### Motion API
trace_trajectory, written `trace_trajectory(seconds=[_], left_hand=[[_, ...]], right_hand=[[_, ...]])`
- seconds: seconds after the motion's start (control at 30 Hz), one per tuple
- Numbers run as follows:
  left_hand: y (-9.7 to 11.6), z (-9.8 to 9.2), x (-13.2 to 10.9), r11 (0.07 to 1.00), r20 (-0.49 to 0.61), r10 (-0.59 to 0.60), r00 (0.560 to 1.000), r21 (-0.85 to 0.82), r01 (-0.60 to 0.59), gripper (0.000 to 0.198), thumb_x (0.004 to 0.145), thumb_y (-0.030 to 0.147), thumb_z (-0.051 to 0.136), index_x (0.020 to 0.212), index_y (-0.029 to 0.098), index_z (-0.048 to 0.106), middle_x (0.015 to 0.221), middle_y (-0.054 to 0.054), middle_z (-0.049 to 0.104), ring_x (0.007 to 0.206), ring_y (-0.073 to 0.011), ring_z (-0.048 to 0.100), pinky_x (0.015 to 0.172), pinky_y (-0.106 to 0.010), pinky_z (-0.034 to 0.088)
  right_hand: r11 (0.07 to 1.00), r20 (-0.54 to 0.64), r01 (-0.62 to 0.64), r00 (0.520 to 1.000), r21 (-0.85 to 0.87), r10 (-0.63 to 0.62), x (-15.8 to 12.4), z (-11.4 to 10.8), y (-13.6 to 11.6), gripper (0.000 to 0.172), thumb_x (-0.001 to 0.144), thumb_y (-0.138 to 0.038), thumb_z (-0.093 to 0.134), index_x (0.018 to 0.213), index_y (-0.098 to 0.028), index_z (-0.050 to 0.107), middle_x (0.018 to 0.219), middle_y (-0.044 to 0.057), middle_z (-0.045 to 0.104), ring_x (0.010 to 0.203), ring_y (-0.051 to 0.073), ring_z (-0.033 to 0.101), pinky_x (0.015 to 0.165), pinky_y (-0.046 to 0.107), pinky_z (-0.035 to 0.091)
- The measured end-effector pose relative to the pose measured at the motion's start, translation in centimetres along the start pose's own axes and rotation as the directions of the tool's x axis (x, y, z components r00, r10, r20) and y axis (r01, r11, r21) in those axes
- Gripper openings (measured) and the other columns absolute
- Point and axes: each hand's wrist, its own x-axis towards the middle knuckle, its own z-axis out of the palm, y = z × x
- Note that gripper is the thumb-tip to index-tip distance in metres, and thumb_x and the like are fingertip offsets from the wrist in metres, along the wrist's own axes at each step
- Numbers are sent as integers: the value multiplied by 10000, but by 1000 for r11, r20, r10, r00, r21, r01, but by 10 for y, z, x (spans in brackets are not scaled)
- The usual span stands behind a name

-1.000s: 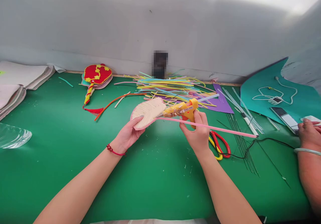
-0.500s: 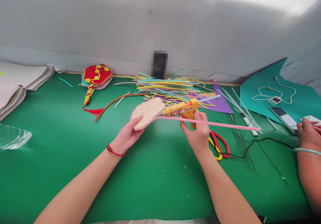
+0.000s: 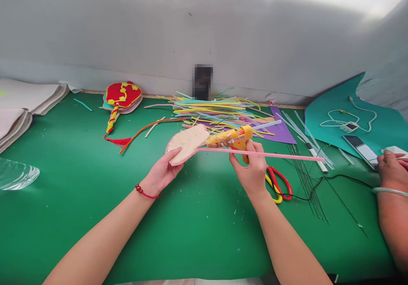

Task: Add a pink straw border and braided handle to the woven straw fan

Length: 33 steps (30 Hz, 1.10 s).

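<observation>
My left hand (image 3: 164,172) grips the lower left edge of a cream fan-shaped piece (image 3: 188,141) with a pink border. From its rim a long pink strip (image 3: 287,156) runs loose to the right, passing in front of my right hand (image 3: 251,166). That hand is wrapped round the handle of a yellow glue gun (image 3: 234,138). The gun's nozzle points left at the piece's right edge; whether it touches cannot be made out. A clear glue stick (image 3: 267,124) sticks out of the gun's back. Scissors with red and yellow handles (image 3: 280,185) lie beside my right wrist.
Behind my hands lies a heap of coloured fuzzy strips (image 3: 216,108). A red and yellow fan (image 3: 123,94) is at the back left, a glass (image 3: 19,174) at the left edge. Thin dark wires (image 3: 304,183), a black cord and a phone (image 3: 360,151) are rightward, near another person's hand (image 3: 390,170).
The free end of the pink strip has shifted slightly left and up. Both my hands, the cream piece and the glue gun have hardly moved.
</observation>
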Motion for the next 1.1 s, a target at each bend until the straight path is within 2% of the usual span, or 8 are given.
trace_trajectory(seconds=[0.3, 0.43, 0.53, 0.77, 0.93, 1.1], left_hand=[[0, 4, -2, 1000, -19, -14, 1000, -22, 13, 332, 879, 76, 469, 1209, 77, 517, 860, -84, 710, 567, -99, 665, 423, -113, 522], [0, 4, -2, 1000, -4, -6, 1000, -30, 6, 348, 876, 72, 471, 1222, 71, 508, 917, -103, 707, 633, -110, 684, 482, -112, 548], [-1, 3, -2, 999, 0, -9, 1000, -43, 9, 359, 873, 74, 477, 1231, 76, 504, 970, -118, 702, 686, -120, 695, 509, -106, 556], [-1, -2, 1, 999, 16, -11, 1000, -32, 11, 348, 867, 77, 498, 1214, 71, 517, 904, -99, 712, 607, -105, 681, 504, -119, 561], [-2, -6, 4, 999, 41, 3, 999, -33, -2, 395, 852, 84, 529, 1247, 100, 512, 979, -97, 707, 672, -110, 693, 564, -117, 573], [-1, -2, 0, 998, 42, -22, 999, -51, 24, 403, 867, 77, 485, 1270, 90, 492, 1026, -117, 696, 717, -121, 700, 562, -109, 571]], right_hand=[[1000, -11, -13, 1000, -24, 12, -1, 0, 3, 500, 810, -255, 600, 1286, -183, 464, 909, 92, 569, 762, 201, 578, 623, 320, 499], [999, -54, 21, 998, -34, -23, 0, -1, 4, 500, 812, -263, 604, 1285, -183, 463, 880, 93, 569, 779, 215, 577, 626, 331, 500], [999, -40, -5, 999, -46, 3, -1, -1, 5, 504, 816, -288, 601, 1289, -181, 462, 908, 103, 564, 783, 216, 581, 626, 327, 499], [998, -75, 5, 997, -65, -10, 1, -2, 4, 507, 819, -292, 601, 1293, -186, 459, 879, 88, 560, 707, 187, 552, 589, 307, 481], [998, -47, -49, 998, -46, 47, 1, -4, 3, 499, 827, -301, 587, 1293, -165, 476, 902, 104, 555, 735, 196, 568, 595, 304, 484], [996, -64, -67, 996, -55, 63, 0, -3, 4, 499, 828, -303, 582, 1297, -171, 476, 912, 108, 558, 723, 195, 562, 610, 321, 493]])
